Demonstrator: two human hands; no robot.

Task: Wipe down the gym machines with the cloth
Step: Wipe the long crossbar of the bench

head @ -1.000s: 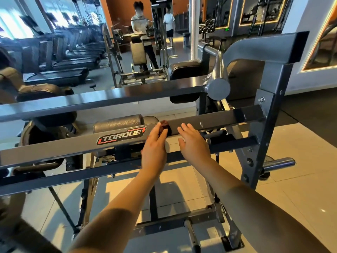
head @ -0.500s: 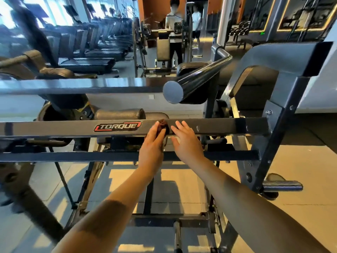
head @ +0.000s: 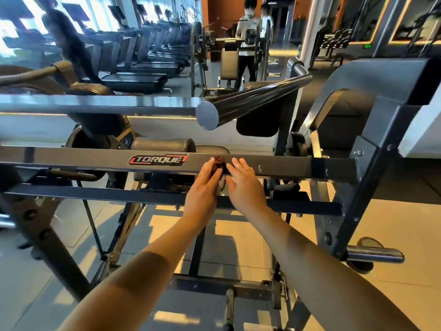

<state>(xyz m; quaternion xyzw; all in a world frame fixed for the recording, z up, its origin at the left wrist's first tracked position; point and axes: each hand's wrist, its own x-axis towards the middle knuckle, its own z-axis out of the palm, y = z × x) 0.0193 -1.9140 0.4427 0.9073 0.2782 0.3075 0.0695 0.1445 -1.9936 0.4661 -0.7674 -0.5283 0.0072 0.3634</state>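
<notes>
Cloth point(head: 219, 161) pressed on one frame bar point(head: 286, 167).
Two hands: left hand point(head: 204, 189) fingers, straight and together, press the one cloth; right hand point(head: 244, 186) fingers, slightly apart, touch the bar at the cloth's 3 o'clock.

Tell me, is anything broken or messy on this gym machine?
Nothing stands out. The grey bar with the TORQUE label runs straight, with no dents or spills showing. The left hand presses a small dark red cloth against it, and the right hand rests on the bar beside it.
</notes>
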